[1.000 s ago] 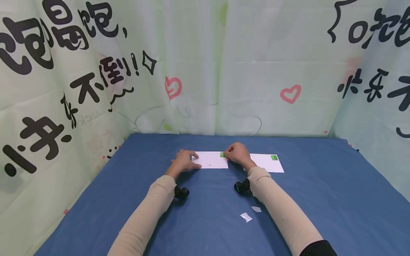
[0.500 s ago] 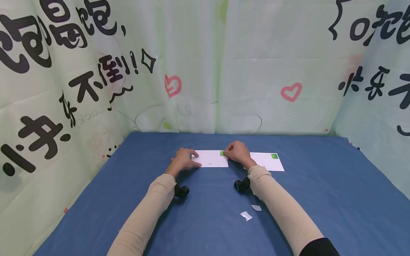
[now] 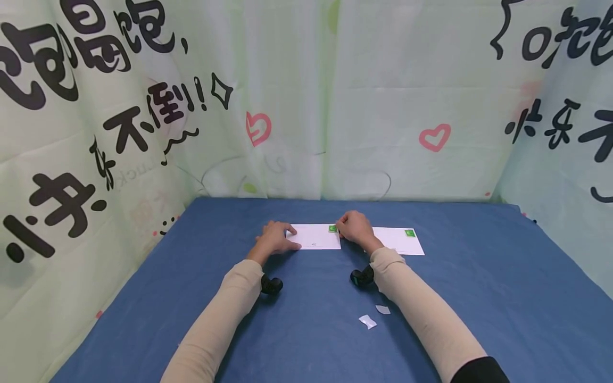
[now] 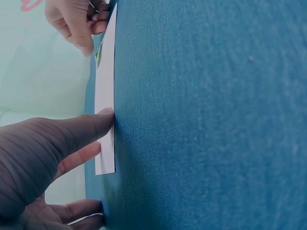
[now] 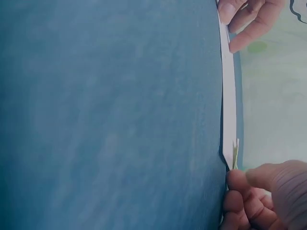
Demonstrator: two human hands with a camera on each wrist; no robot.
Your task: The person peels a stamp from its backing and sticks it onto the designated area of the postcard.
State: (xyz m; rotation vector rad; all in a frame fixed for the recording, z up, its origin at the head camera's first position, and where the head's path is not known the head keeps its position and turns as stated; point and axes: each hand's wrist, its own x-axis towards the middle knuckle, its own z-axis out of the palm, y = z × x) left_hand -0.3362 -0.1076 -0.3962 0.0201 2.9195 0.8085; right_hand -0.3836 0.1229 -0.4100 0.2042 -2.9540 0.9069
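Observation:
A white envelope (image 3: 313,237) lies flat on the blue cloth, bearing a small green stamp (image 3: 332,229) near its upper right corner. My left hand (image 3: 274,238) rests on the envelope's left end, thumb and fingers spread. The left wrist view shows that thumb lying straight across the paper's near edge. At the right end, the curled fingers of my right hand (image 3: 355,229) pinch the stamp's edge. The stamp (image 5: 235,153) tilts up off the paper in the right wrist view. Its underside is too small to make out.
A second white envelope (image 3: 399,241) with its own green stamp (image 3: 409,233) lies to the right, partly behind my right wrist. Two white paper scraps, a nearer scrap (image 3: 367,322) and a farther scrap (image 3: 382,309), lie by the right forearm. A printed curtain (image 3: 373,106) surrounds the table.
My right fingers have shifted slightly to the right, so more of the green stamp shows. My left hand stays in place on the envelope.

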